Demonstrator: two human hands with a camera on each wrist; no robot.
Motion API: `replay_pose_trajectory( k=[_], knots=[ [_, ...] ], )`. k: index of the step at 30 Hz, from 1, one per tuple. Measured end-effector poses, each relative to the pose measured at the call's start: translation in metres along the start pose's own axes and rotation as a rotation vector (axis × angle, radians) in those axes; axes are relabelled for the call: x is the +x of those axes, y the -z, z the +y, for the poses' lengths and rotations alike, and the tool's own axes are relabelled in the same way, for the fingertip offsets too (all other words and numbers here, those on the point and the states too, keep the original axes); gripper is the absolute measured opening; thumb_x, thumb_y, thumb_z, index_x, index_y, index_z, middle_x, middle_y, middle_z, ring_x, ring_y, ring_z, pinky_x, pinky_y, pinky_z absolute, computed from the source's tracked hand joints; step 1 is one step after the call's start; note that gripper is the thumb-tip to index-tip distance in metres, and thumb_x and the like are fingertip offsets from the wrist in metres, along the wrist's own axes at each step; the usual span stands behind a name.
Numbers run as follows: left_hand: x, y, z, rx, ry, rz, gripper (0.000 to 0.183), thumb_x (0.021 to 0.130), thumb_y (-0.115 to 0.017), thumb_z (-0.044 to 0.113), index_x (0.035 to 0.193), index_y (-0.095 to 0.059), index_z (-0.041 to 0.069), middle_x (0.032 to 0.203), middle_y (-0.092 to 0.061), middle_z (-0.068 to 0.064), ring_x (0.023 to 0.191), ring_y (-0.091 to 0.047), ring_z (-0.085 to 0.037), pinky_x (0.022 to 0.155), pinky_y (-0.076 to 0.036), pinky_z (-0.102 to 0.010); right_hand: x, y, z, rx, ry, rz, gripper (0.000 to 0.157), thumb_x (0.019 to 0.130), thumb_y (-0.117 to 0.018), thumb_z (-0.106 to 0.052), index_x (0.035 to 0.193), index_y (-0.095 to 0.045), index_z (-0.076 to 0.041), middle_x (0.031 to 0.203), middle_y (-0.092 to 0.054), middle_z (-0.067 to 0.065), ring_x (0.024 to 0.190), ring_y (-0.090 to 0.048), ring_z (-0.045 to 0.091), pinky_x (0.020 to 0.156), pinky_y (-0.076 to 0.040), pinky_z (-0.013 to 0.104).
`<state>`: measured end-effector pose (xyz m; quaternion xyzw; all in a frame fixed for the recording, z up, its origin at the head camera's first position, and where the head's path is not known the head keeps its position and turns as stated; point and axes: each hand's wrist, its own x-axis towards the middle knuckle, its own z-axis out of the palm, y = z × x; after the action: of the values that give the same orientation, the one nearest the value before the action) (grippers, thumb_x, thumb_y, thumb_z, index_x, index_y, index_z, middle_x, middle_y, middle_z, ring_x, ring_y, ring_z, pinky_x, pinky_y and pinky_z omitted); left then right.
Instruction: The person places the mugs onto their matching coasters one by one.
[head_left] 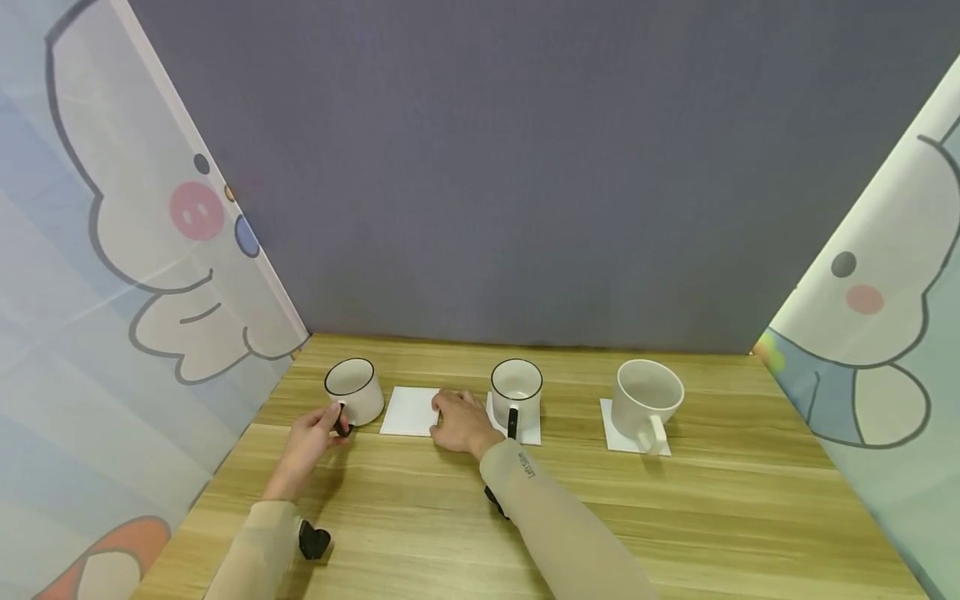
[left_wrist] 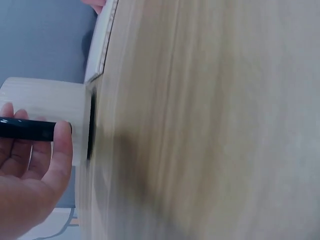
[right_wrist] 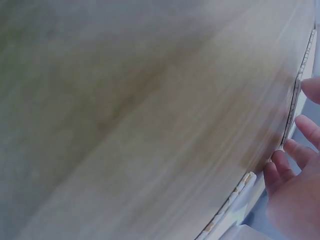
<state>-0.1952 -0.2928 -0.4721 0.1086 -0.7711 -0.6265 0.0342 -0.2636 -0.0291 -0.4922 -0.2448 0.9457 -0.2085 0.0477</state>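
Observation:
My left hand holds the black handle of a white mug with a black rim at the left. The mug is upright, and a dark strip shows along its base in the left wrist view. Just right of it lies a white square coaster. My right hand reaches to that coaster's right side, with spread fingertips at its edge. A second black-rimmed mug stands on another coaster, right of my right hand, its black handle toward me.
A larger all-white mug stands on a coaster farther right, its handle toward me. The wooden table ends at a grey panel behind the mugs. Cartoon-printed sheets flank both sides.

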Motion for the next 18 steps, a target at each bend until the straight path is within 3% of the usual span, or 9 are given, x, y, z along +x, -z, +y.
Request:
replay_pose_trajectory(
  k=[8, 18],
  knots=[
    [0.000, -0.007, 0.006, -0.064, -0.008, 0.068, 0.043, 0.108, -0.046, 0.029, 0.100, -0.057, -0.011, 0.089, -0.056, -0.005, 0.087, -0.056, -0.015, 0.080, -0.057, -0.034, 0.000, 0.001, 0.000, -0.002, -0.003, -0.001, 0.027, 0.093, -0.063, -0.031, 0.118, -0.060, -0.020, 0.153, -0.046, -0.003, 0.127, -0.044, 0.023, 0.107, -0.035, 0.040],
    [-0.004, -0.014, 0.013, -0.078, -0.063, 0.098, 0.045, 0.107, -0.048, 0.032, 0.098, -0.058, -0.010, 0.090, -0.057, -0.007, 0.092, -0.057, -0.017, 0.086, -0.056, -0.041, 0.001, 0.000, 0.002, 0.009, -0.001, 0.006, 0.027, 0.093, -0.063, -0.032, 0.117, -0.060, -0.021, 0.153, -0.046, -0.003, 0.127, -0.044, 0.022, 0.108, -0.034, 0.039]
  ],
)
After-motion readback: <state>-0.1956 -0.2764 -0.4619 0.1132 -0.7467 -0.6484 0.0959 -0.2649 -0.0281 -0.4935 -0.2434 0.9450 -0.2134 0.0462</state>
